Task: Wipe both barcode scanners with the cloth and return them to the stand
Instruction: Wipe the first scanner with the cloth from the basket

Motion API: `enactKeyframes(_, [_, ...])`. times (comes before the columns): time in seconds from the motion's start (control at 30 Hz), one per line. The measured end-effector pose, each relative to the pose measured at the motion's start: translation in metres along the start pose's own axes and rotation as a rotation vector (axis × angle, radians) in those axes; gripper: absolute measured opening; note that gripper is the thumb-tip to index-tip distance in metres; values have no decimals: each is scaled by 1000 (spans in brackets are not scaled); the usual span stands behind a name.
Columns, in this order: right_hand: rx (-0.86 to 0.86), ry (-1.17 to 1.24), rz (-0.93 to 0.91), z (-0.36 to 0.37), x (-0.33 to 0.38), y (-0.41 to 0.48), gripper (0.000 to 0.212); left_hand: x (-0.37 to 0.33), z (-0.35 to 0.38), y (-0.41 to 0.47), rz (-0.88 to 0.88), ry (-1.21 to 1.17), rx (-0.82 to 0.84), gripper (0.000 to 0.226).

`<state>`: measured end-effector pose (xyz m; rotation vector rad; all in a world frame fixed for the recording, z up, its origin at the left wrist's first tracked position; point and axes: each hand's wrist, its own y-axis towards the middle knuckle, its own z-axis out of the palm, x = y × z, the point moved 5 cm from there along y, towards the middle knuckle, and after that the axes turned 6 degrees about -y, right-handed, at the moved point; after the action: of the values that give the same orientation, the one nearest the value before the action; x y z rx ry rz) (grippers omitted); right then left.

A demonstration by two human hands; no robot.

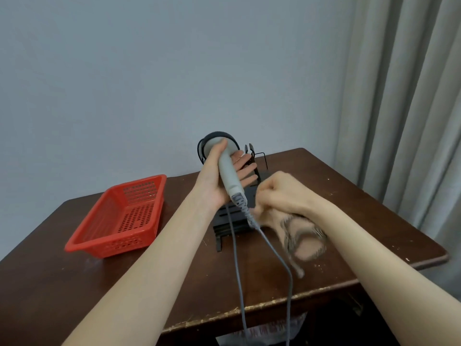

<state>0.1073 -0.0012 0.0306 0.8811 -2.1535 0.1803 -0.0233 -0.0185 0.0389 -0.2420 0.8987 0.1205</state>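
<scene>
My left hand (222,176) holds a light grey barcode scanner (228,173) upright above the black stand (233,221), thumb over its neck and fingers spread behind the handle. The scanner's dark-rimmed head points away from me. Two grey cables (237,258) hang from the scanner area down over the table's front edge. My right hand (282,193) grips a pinkish cloth with dark stripes (303,238), blurred by motion, just right of the scanner's cable end. A second scanner does not show.
A red perforated plastic basket (119,216) sits on the left of the dark brown wooden table (124,283). Black wire prongs of the stand (257,158) rise behind my left hand. A grey curtain (404,108) hangs at the right.
</scene>
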Motion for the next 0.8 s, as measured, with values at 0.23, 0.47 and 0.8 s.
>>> enactKeyframes(0.23, [-474, 104, -77, -19, 6, 21, 19, 15, 8, -15, -67, -52, 12, 34])
enactKeyframes(0.47, [-554, -32, 144, -31, -17, 25, 21, 19, 3, -17, -63, 48, -27, 35])
enactKeyframes(0.8, [15, 331, 36, 3, 25, 8, 22, 12, 7, -15, -85, -22, -41, 26])
